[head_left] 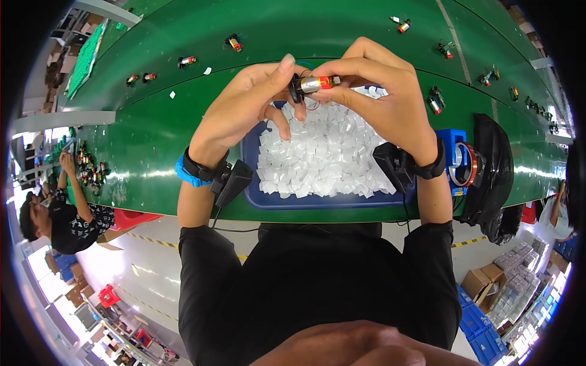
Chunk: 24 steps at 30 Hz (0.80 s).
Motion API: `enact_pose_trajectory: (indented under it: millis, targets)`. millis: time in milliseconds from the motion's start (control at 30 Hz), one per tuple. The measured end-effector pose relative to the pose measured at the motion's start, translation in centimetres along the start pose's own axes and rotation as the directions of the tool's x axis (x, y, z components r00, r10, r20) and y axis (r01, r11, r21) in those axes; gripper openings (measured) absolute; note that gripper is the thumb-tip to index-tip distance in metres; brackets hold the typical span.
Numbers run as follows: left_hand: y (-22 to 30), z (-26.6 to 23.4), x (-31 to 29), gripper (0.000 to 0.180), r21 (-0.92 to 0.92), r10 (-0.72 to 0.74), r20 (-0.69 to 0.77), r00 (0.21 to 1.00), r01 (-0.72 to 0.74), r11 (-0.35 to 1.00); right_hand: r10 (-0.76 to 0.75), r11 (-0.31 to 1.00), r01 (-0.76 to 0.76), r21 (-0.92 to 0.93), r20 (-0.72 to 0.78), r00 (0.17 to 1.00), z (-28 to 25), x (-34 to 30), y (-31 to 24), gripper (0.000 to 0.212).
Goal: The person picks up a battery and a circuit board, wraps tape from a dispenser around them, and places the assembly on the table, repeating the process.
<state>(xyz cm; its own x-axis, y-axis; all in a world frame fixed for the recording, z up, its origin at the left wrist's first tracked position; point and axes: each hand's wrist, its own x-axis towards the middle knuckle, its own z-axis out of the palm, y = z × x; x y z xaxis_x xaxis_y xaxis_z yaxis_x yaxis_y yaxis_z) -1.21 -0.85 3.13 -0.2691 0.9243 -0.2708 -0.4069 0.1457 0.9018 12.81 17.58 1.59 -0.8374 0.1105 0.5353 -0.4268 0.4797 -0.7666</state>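
Over a blue tray heaped with small white pieces, a small battery assembly is held up between both hands. It has a silver, red and yellow cylinder, a black round part at its left end and thin wires. The thumb and forefinger of my right hand pinch it near its right end. My left hand grips the black round part at the other end, its thumb raised and its lower fingers curled underneath. Part of the assembly is hidden behind the fingers.
Several similar assemblies lie spread along the green table. To the right stand a blue device with a reddish ring and a black plastic bag. Another person works at far left beside a pile of assemblies.
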Motion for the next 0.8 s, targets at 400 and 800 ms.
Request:
enact_pose_trajectory:
  millis: [400, 800]
  targets:
    - [-0.8, -2.3, 2.7, 0.036, 0.354, 0.026, 0.078, 0.997, -0.052, 0.934, 0.000, 0.968, -0.020, -0.251, -0.080, 0.997, 0.5, -0.3, -0.3, 0.030]
    - [-2.7, -6.5, 15.5, 0.035, 0.905, 0.575, 0.382, 0.724, -0.165, -0.393, 0.096, 0.871, -0.168, -0.462, -0.175, 0.980, -5.6, -14.1, -8.9, 0.025]
